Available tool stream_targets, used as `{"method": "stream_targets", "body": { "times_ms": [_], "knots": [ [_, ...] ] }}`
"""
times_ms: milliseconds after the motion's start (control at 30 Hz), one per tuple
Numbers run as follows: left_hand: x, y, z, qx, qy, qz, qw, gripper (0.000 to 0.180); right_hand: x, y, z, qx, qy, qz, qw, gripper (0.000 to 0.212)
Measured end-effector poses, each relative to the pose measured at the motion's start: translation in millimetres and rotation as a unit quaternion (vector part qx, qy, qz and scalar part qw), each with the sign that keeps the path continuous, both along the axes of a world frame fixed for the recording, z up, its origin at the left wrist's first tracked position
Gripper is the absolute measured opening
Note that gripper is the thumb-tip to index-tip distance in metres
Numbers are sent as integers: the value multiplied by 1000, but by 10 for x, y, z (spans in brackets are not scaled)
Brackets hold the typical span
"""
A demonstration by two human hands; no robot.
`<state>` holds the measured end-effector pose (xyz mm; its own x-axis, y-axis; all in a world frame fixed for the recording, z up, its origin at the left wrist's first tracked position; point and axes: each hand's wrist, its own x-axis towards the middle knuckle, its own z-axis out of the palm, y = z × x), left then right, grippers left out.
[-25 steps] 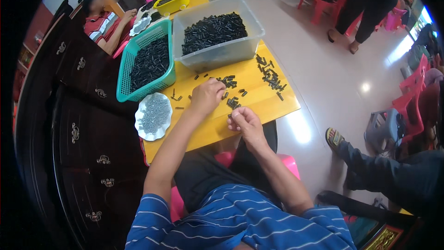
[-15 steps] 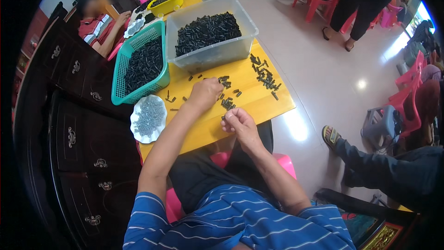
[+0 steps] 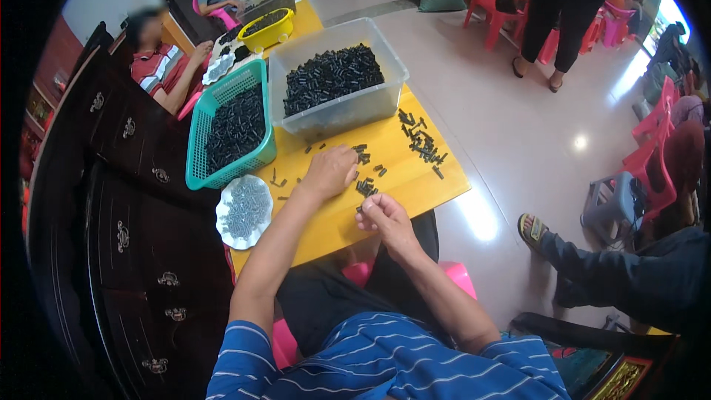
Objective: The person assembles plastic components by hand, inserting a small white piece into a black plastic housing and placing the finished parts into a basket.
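Note:
At the near edge of the yellow table (image 3: 311, 233), my right hand (image 3: 391, 224) pinches a small black cylindrical piece (image 3: 360, 209) between thumb and fingertips. My left hand (image 3: 331, 173) rests palm down a little farther off, its fingers curled beside a cluster of similar black pieces (image 3: 361, 153); its fingertips are hidden. Between the two hands lies another small pile of black pieces (image 3: 366, 187). To the left of my forearm, a white scalloped plate (image 3: 224, 230) holds many small silvery metal parts (image 3: 246, 206).
A green basket (image 3: 194, 141) and a clear plastic tub (image 3: 333, 122), both filled with black pieces, stand across the table. More pieces (image 3: 422, 141) lie scattered at the right edge. Dark drawers (image 3: 148, 252) line the left. Beyond, a person (image 3: 167, 67) sits near a yellow basin (image 3: 261, 38).
The whole view has tilted slightly upward, so the table sits lower in it. My left hand has closed up slightly over the table; my right hand keeps its pinch.

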<state>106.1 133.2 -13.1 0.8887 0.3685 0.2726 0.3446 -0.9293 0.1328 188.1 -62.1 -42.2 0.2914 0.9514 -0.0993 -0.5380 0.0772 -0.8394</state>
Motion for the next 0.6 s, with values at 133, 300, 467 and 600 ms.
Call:
{"method": "stream_targets", "body": {
  "times_ms": [133, 300, 467, 600],
  "knots": [
    [-101, -186, 181, -22, -113, 4, 993, 7, -11, -23, 83, -16, 9, 2, 1000, 17],
    [-291, -701, 461, -171, -167, -15, 971, 7, 16, -8, 62, -28, 28, -2, 999, 17],
    [-404, -927, 397, -205, -186, -22, 961, 9, -32, 52, -86, -24, 107, 42, 993, 14],
    [-453, -1000, 381, -218, -221, -20, 950, 7, -60, 53, -91, -4, 119, 60, 991, 16]
  ]
}}
